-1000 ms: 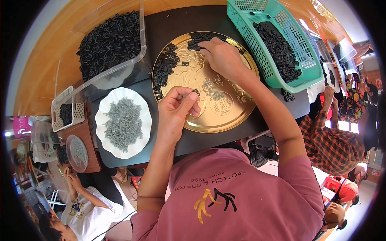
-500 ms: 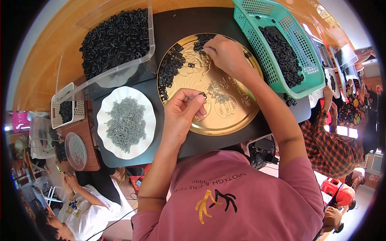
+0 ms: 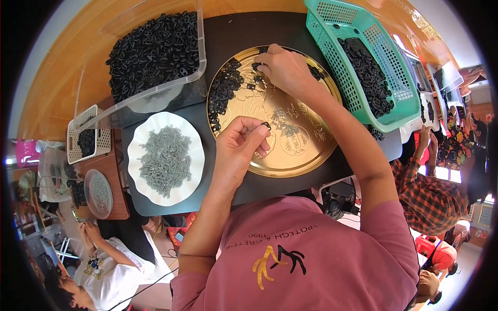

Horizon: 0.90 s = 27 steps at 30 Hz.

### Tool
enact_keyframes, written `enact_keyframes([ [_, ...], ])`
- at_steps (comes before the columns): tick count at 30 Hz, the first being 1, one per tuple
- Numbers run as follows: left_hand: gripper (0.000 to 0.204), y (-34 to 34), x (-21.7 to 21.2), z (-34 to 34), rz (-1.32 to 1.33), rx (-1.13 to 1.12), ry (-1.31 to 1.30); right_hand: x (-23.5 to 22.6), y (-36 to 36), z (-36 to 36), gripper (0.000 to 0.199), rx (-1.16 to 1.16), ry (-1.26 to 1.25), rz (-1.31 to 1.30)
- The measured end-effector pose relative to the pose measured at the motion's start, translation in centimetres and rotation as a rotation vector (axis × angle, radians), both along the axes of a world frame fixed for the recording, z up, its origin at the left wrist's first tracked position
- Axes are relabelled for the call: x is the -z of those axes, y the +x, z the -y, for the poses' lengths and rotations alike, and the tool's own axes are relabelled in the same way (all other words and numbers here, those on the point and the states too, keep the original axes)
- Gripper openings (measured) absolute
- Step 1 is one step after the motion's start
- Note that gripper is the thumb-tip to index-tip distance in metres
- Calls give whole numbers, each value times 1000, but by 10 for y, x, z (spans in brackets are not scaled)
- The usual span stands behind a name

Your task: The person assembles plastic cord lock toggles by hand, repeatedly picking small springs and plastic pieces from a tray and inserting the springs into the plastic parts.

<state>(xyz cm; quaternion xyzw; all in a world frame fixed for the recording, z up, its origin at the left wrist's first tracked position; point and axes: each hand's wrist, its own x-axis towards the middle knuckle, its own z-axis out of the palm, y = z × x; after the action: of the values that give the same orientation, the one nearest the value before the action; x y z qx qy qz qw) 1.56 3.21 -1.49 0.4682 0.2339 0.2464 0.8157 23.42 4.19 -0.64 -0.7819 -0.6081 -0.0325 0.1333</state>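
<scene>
Over the near left part of a round gold tray (image 3: 270,165), my left hand (image 3: 239,147) is closed, pinching a small black plastic part (image 3: 266,126) between thumb and forefinger. My right hand (image 3: 288,70) reaches to the tray's far side. Its fingers are drawn together among small black parts, and its own fingers hide whatever is in the pinch. Many black plastic parts (image 3: 224,93) lie loose along the tray's left side. Small clear-grey pins (image 3: 284,123) are scattered at its middle and right.
A scalloped white plate (image 3: 136,179) heaped with grey pins stands left of the tray. Behind it, a clear bin (image 3: 199,67) holds many black parts. A green basket (image 3: 342,88) with more black parts borders the right. Other people sit on both sides.
My right hand has shifted slightly left on the tray's far side, and more black parts show to its right. My left hand keeps its pinch on the black part.
</scene>
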Motion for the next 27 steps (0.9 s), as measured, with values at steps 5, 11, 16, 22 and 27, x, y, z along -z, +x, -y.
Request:
enact_keyframes([
  [5,10,-1,0,0,11,-3,7,0,3,5,22,-42,-18,-25],
  [11,11,-2,-4,0,-6,-25,-14,-19,-10,35,18,83,83,-954],
  [16,11,3,-6,2,151,-144,64,-30,-26,59,18,62,187,-1540],
  [22,10,8,-4,-1,216,-180,16,-31,-41,75,15,2,141,-1494],
  [27,13,8,-12,-1,142,-142,60,-31,-50,83,14,-60,126,-1362],
])
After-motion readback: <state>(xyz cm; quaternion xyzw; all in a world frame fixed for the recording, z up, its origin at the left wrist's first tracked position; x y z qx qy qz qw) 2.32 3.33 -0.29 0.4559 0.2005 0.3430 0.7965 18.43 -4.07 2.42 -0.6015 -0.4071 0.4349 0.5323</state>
